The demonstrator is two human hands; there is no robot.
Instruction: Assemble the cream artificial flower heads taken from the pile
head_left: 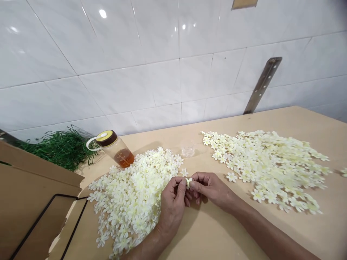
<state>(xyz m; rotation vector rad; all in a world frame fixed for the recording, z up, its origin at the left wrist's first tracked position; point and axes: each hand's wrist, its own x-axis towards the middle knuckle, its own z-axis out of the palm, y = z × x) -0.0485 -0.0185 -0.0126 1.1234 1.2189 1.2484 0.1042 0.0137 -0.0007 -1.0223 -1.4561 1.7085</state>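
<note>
Head view: bottle (114,150) as the reference; stands on the tan table (306,119), brown-and-yellow lid (107,138) on, white handle loop (92,143) out to the left, amber liquid (124,158) in the lower part.

Left hand (172,202) is right of the bottle and nearer the wearer; thumb and index pinching the held flower (189,182), a small pale one; right hand (211,187) is farther right of the bottle, thumb and index pressed on the same flower from the other side; fingertips of both hands nearly meet, lower fingers curled under; flower mostly covered, so can't tell which part each hand grips.

Flower heap (138,191), cream-white with yellowish centres, starts right at the bottle's base and runs toward the wearer, left hand at its right edge; second flower spread (271,162) well right of the bottle, flatter, with a stray flower (231,177) at its near left edge; clear object (188,151) right of the bottle, past the heap, shape hard to read.

Green stems (63,148) bunched left of the bottle; cardboard (29,191) left and nearer, black rod (65,195) against it; tiled wall (130,90) behind the bottle; metal strip (262,86) on it, far right.
</note>
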